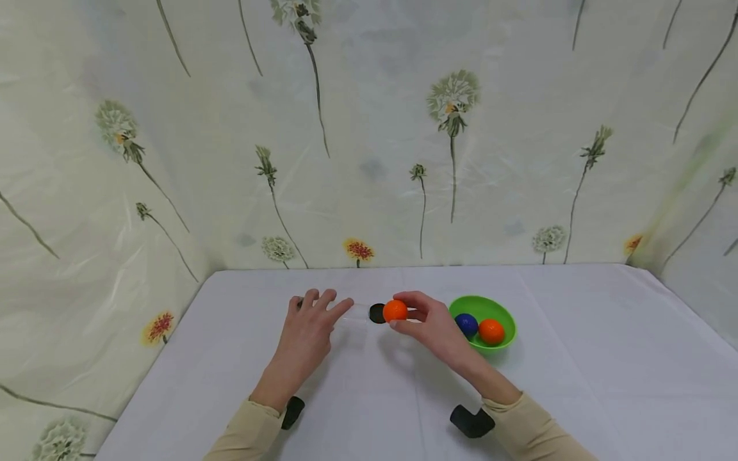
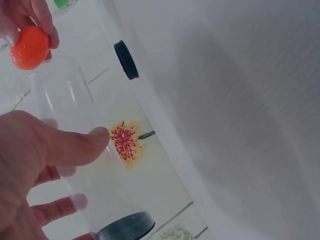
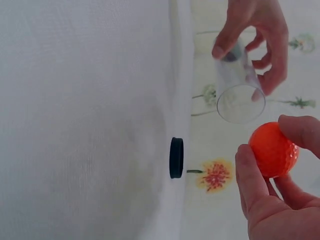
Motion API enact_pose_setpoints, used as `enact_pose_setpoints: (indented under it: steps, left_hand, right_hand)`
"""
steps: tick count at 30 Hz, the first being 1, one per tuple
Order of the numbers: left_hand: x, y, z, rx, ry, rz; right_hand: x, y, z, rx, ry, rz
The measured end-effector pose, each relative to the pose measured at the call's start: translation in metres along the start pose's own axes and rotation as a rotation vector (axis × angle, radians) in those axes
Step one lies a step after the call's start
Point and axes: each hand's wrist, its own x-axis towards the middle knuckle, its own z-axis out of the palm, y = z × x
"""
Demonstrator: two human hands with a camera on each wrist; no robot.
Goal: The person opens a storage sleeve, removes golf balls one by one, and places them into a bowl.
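Note:
My left hand [image 1: 310, 330] grips a clear plastic tube [image 2: 65, 85] around its side. A dark cap [image 2: 127, 227] closes one end of the tube, while its open end faces my right hand [image 1: 435, 326]. Between the thumb and fingers of that right hand is an orange golf ball [image 3: 273, 150], close by the tube's open mouth. Below them a loose black lid [image 3: 176, 158] stands out against the white tabletop; in the head view the held ball partly overlaps it.
Right of my right hand sits a green bowl [image 1: 481, 301] holding a blue ball [image 1: 466, 325] and another orange ball [image 1: 492, 331]. A white cloth [image 1: 369, 410] covers the table. Behind it hangs a flower-patterned curtain [image 1: 369, 128]. Black wrist devices [image 1: 473, 421] show beside both sleeves.

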Motion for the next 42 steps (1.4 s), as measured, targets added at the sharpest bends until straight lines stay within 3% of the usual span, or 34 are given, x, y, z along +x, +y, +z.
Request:
enact_pose_setpoints:
  steps: [5,11,20,33,42]
  left_hand:
    - [0.000,0.000,0.001,-0.005,0.018,0.000]
    - [0.001,0.000,0.002,-0.012,0.021,-0.012]
    - [0.001,0.000,0.000,-0.024,0.019,-0.020]
    - [0.000,0.001,0.000,-0.025,0.022,-0.013]
    - [-0.001,0.000,0.002,-0.027,0.010,-0.015]
  right_hand:
    - [-0.003,-0.001,-0.014,-0.048,0.007,-0.008]
    - [-0.007,-0.002,-0.033,-0.018,0.009,-0.043]
    - [-0.012,-0.001,-0.060,-0.029,0.100,-0.119]
    - [-0.020,0.010,-0.101,-0.174,0.118,-0.054]
    - [-0.027,0.020,-0.118,-0.267,0.126,-0.050]
